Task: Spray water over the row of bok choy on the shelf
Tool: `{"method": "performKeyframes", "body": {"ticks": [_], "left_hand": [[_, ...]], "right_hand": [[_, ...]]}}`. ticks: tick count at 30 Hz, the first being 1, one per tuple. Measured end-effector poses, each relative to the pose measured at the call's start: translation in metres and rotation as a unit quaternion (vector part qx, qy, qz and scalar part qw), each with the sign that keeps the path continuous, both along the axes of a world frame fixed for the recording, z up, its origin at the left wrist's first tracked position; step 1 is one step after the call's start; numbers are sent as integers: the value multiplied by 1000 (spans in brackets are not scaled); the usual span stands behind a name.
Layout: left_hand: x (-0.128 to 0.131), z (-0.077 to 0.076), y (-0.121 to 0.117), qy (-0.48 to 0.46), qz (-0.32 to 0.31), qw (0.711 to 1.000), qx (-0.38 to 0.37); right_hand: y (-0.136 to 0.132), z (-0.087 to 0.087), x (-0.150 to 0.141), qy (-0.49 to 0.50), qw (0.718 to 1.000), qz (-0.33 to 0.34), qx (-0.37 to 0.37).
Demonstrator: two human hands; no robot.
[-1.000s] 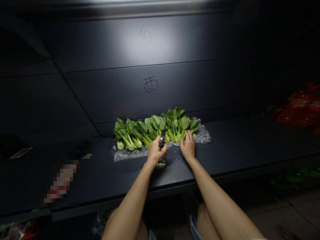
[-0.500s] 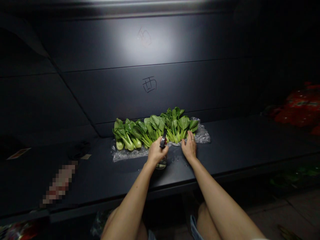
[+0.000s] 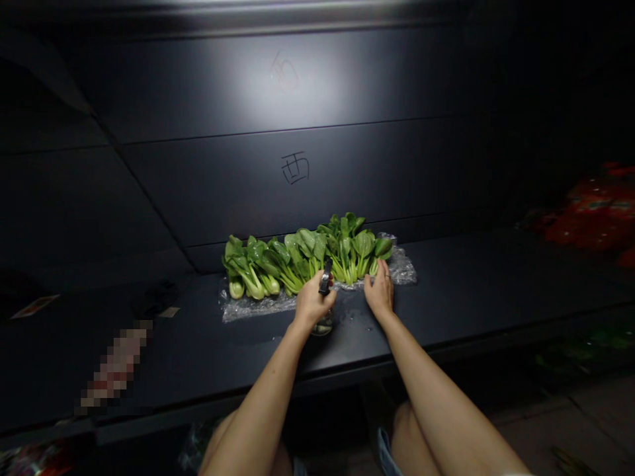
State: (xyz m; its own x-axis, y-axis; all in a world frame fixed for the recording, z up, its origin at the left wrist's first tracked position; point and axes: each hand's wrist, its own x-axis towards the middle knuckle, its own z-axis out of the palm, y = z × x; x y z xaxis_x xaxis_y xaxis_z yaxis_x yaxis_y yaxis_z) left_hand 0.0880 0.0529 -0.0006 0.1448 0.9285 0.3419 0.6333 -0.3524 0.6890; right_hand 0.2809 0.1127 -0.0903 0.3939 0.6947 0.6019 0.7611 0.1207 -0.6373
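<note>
Along the near side of the greens, the left hand grips a black-topped bottle; the right hand reaches open-fingered to their right end.

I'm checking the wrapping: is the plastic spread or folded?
Spread, though crumpled: the plastic shows along the greens' front and past their right end.

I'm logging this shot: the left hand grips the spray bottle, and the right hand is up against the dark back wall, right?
Not quite: the right hand is not at the wall; it is down at the front of the leafy greens, as the head view shows. The left hand does grip the spray bottle.
</note>
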Motion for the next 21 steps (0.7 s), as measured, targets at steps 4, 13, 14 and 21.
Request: {"method": "performKeyframes", "body": {"ticks": [4, 13, 14, 21], "left_hand": [[4, 0, 1, 3, -1, 1000, -2], [15, 2, 2, 41, -5, 999, -1], [17, 2, 1, 45, -5, 999, 1], [28, 6, 1, 59, -12, 998, -6]], "right_hand": [[1, -1, 5, 5, 1000, -4, 0], [4, -1, 9, 19, 1000, -7, 1], [5, -1, 10, 20, 1000, -9, 3], [8, -3, 18, 23, 999, -22, 40]]}}
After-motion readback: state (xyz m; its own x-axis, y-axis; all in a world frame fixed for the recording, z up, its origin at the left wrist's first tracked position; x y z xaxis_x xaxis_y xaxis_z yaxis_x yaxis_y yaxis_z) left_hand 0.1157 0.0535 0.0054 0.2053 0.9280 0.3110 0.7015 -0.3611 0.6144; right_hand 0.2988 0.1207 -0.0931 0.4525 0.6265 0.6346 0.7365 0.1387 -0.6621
